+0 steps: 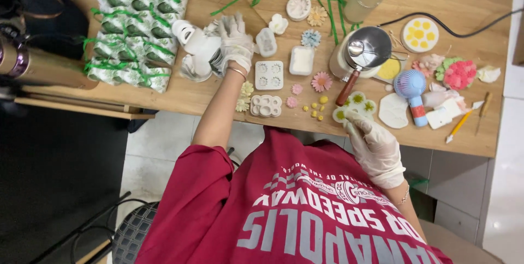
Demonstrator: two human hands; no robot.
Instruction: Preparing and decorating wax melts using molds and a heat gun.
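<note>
My left hand (234, 43), in a white glove, reaches across the wooden table (469, 7) and grips a bunch of white moulds and cups (197, 51) at the left. My right hand (375, 147), also gloved, rests at the table's near edge, its fingers touching a white flower mould (355, 106) with yellow centres. Between the hands lie white silicone moulds (269, 75), (266, 106) and small pastel flowers (321, 82).
A metal pot with a wooden handle (364, 51) stands right of centre. Green-patterned wrapped packages (139, 24) with green ribbon lie at the left. A small blue fan (412, 90), a pink flower cluster (457, 73), a yellow pencil (459, 125) and a black cable (453, 27) sit at the right.
</note>
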